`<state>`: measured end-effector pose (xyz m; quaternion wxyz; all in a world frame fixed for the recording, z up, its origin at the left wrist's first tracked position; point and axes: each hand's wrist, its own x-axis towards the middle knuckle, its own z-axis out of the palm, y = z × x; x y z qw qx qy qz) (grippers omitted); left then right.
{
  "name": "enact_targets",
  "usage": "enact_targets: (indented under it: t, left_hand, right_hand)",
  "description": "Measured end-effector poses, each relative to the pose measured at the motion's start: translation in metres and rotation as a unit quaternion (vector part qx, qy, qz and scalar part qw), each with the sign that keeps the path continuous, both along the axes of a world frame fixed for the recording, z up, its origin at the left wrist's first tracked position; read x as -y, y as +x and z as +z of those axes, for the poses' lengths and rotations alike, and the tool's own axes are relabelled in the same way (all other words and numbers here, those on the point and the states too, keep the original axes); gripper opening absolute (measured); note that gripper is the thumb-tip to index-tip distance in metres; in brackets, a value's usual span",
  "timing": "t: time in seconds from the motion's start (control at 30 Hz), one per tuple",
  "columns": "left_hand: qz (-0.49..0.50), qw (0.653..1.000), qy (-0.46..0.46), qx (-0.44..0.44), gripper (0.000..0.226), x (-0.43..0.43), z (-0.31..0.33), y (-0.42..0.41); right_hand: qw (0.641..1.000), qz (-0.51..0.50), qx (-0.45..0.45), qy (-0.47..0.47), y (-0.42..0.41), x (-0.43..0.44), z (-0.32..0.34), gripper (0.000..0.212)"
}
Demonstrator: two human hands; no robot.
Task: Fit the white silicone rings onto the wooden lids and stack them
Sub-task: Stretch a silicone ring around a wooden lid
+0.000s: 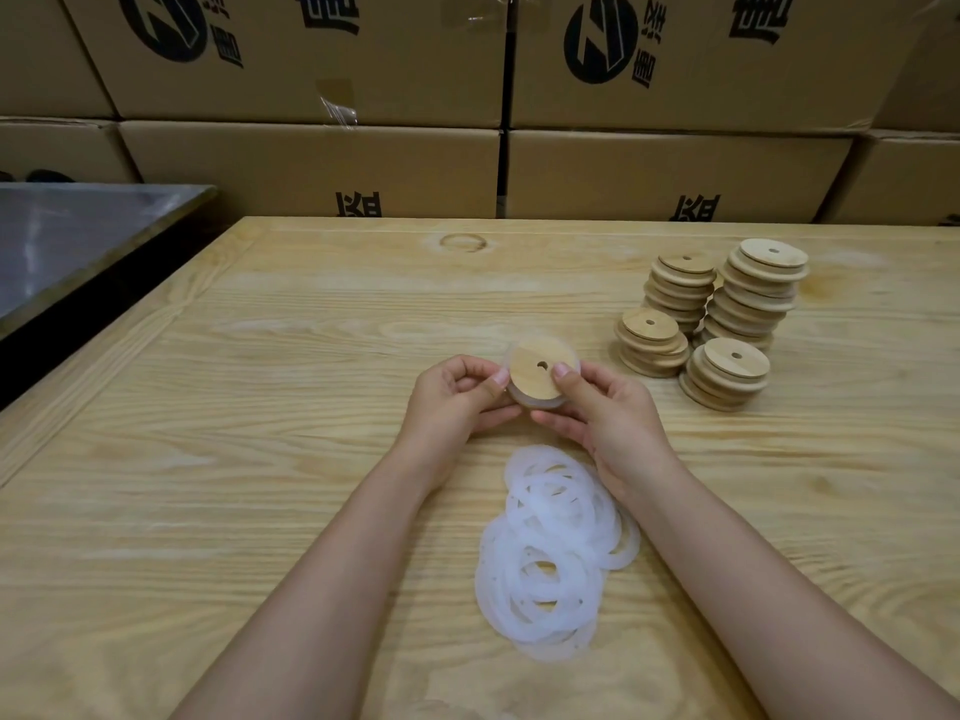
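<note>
I pinch a wooden lid (540, 374) between left hand (457, 402) and right hand (602, 413), fingers (569, 381) on its rim; the silicone ring (537, 406) looks half seated, needs pressing round.

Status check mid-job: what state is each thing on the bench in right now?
held lid: lifted between both hands, white ring around its edge; fully seated or not, cannot tell.
left hand: pinches the lid's left edge.
right hand: pinches its right edge, thumb on top.
loose rings: heaped flat on the table, unfitted.
lid stacks: four, standing, uneven; no rings visible.
cardboard boxes: closed, stacked behind.
</note>
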<state>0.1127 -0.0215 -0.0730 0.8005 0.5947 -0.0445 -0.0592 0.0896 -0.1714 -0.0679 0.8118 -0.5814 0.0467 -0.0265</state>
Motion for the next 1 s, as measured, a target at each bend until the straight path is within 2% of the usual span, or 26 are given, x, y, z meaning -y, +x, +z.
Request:
enact_targets:
  t: [0.37, 0.57, 0.87, 1.0]
  left_hand:
    - [-0.045, 0.997, 0.059, 0.006, 0.008, -0.001, -0.002, 0.001]
    - [-0.092, 0.994, 0.060, -0.028, 0.027, -0.006, 0.002, 0.002]
    - [-0.026, 0.999, 0.041, -0.004, 0.008, 0.000, 0.002, -0.001]
    - [-0.037, 0.998, 0.050, 0.001, 0.002, -0.001, 0.001, -0.001]
  right_hand:
    - [0.997, -0.055, 0.043, -0.016, -0.003, -0.007, -0.004, 0.012]
    - [0.997, -0.060, 0.040, -0.032, -0.003, -0.009, -0.005, 0.014]
    - [0.996, -0.063, 0.003, 0.069, -0.003, -0.008, -0.003, 0.021]
    - [0.993, -0.063, 0.025, 0.098, -0.005, -0.011, -0.002, 0.023]
